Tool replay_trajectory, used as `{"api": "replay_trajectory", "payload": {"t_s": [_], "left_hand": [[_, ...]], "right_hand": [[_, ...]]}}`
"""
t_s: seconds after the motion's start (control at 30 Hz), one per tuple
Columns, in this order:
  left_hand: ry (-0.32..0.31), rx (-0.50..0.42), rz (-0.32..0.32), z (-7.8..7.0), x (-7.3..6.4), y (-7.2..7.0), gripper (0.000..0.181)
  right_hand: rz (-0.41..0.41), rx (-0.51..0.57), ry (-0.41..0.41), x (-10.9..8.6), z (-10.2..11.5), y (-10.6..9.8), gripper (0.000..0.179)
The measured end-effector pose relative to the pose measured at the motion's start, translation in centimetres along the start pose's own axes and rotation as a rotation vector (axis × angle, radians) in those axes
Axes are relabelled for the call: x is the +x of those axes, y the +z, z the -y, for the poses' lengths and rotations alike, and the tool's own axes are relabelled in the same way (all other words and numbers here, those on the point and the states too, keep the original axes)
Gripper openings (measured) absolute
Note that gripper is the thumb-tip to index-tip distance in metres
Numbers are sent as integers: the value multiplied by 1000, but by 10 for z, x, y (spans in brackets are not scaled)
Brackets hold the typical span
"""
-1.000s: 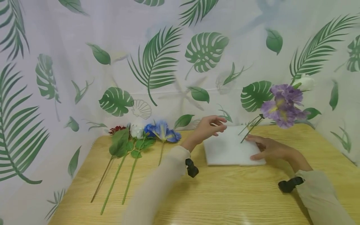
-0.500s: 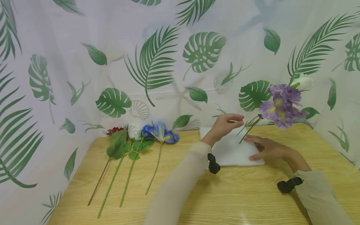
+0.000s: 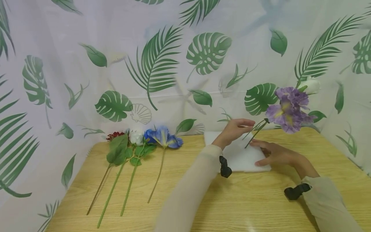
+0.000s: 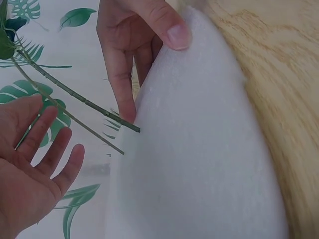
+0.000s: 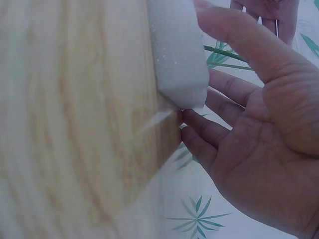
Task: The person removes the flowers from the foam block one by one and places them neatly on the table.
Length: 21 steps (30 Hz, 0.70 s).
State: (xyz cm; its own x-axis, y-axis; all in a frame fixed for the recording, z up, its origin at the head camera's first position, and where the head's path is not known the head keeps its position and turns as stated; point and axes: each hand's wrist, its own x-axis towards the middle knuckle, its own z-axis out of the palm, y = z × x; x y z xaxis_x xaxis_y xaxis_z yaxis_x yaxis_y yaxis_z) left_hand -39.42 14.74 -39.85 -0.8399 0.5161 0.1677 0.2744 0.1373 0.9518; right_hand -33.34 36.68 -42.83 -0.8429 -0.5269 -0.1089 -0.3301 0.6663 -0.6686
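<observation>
A white foam block point(image 3: 242, 157) lies on the table, with two thin stems point(image 4: 92, 103) standing tilted in its top. They carry a purple iris point(image 3: 288, 109) and a white rose point(image 3: 311, 85). My right hand point(image 3: 279, 154) holds the block at its right side, thumb on the top face and fingers along the edge, as the right wrist view point(image 5: 269, 124) also shows. Beside the stems, my left hand point(image 3: 234, 130) hovers above the block with relaxed, slightly bent fingers and nothing gripped. Whether its fingertips touch a stem I cannot tell.
On the table's left lie a dark red flower point(image 3: 115, 136), a white rose point(image 3: 136, 137) and a blue iris point(image 3: 165, 137), stems toward the front. Another blue bloom point(image 3: 149, 136) is partly hidden among them. A leaf-printed curtain point(image 3: 174, 64) hangs behind the wooden table point(image 3: 240, 203).
My left hand has moved right over the foam block to beside the stems. My right hand stays at the block's right side. The head view has shifted slightly.
</observation>
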Motion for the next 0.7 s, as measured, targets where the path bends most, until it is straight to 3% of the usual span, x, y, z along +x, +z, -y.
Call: {"api": "replay_trajectory", "payload": {"t_s": [0.17, 0.33, 0.7], "left_hand": [[29, 18, 45, 1, 4, 3, 32], [48, 22, 10, 2, 8, 6, 28], [57, 84, -25, 1, 10, 8, 18]], "right_hand": [[-4, -10, -5, 0, -1, 1, 87], [-10, -21, -18, 0, -1, 1, 86], [27, 116, 8, -1, -5, 0, 89]]}}
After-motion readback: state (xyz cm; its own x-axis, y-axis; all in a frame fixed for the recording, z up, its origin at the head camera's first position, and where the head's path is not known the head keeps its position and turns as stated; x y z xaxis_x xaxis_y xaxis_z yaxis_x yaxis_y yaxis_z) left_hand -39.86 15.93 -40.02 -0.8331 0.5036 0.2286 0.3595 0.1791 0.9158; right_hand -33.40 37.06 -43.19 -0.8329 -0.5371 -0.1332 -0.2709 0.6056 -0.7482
